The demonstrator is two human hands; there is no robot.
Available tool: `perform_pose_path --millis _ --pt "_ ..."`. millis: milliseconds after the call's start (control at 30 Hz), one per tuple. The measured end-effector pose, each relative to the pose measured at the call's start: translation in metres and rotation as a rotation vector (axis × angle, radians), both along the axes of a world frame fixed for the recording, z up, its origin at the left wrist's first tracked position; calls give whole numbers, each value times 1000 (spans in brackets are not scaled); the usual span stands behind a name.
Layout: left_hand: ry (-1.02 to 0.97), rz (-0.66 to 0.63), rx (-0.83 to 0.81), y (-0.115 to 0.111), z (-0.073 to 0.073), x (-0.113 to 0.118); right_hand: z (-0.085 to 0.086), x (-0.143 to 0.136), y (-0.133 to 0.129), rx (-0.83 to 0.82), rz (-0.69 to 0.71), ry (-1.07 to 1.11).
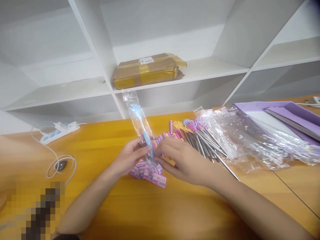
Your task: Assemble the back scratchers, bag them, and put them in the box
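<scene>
blue scratcher [147,139] — held over wooden table [100,206] — white shelves [212,65] behind

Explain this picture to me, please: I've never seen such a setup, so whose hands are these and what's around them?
There is no robot here: one picture, from a camera worn on a person's head, looking forward and down at their bare hands. The left hand holds a light-blue, hand-shaped stick in a clear bag; the right hand is at its lower end. On the wooden table lie pink cards, metal rods with colourful hand-shaped heads, clear plastic bags and a purple box.
</scene>
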State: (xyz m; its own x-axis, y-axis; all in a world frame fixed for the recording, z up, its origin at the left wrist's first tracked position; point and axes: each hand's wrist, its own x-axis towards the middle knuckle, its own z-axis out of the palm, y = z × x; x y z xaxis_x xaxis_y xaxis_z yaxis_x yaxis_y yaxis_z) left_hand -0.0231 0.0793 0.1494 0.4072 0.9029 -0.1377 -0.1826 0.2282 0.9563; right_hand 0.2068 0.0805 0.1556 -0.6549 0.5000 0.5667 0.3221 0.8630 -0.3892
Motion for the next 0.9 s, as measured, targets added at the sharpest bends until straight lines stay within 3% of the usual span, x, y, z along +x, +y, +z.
perform_pose_path --millis 167,633,800,900 --pt "31 6 17 -3 2 -1 -4 -1 -2 16 -127 39" --pt "45 -19 96 0 -7 -5 -5 -3 -4 29 -161 20" --pt "34 1 88 -3 -7 3 -6 -4 -6 50 -227 -17" --pt "66 42 93 -7 -5 10 -6 -4 -7 -37 -260 30"
